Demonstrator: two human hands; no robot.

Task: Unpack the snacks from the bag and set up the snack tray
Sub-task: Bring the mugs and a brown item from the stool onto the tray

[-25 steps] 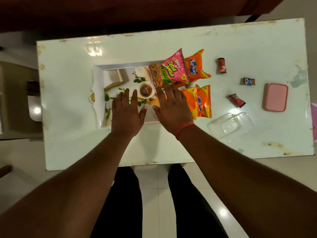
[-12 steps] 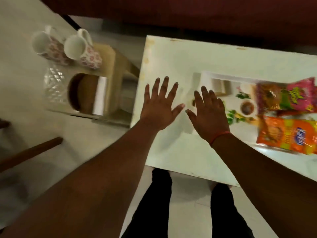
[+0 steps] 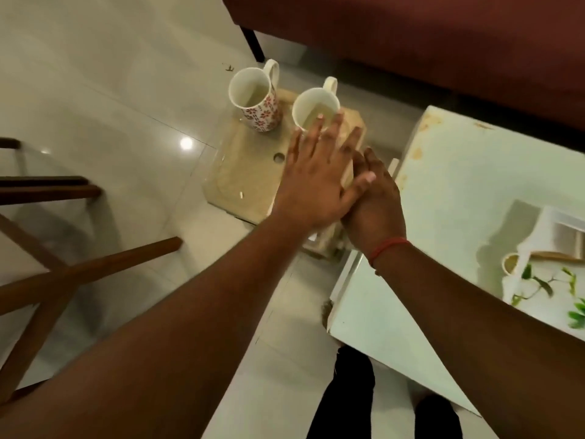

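Observation:
My left hand (image 3: 319,175) is stretched out with fingers spread over a low beige side stand (image 3: 250,182), its fingertips near the rim of a white mug (image 3: 315,110). My right hand (image 3: 375,201) lies just beside and partly under it, fingers extended, holding nothing. A second mug (image 3: 254,98) with a red flower pattern stands to the left on the same stand. Only the left end of the white snack tray (image 3: 538,248) with its leaf print shows at the right edge, on the white table (image 3: 443,191). The snack packets are out of view.
A dark red sofa (image 3: 411,42) runs along the top. Brown wooden chair legs (image 3: 79,267) stand on the tiled floor at the left. My dark-trousered legs (image 3: 348,394) are below the table's near edge.
The view has swung left, off the tray and packets. Both hands have moved left from the tray, across the table's end, to the side stand with the two mugs.

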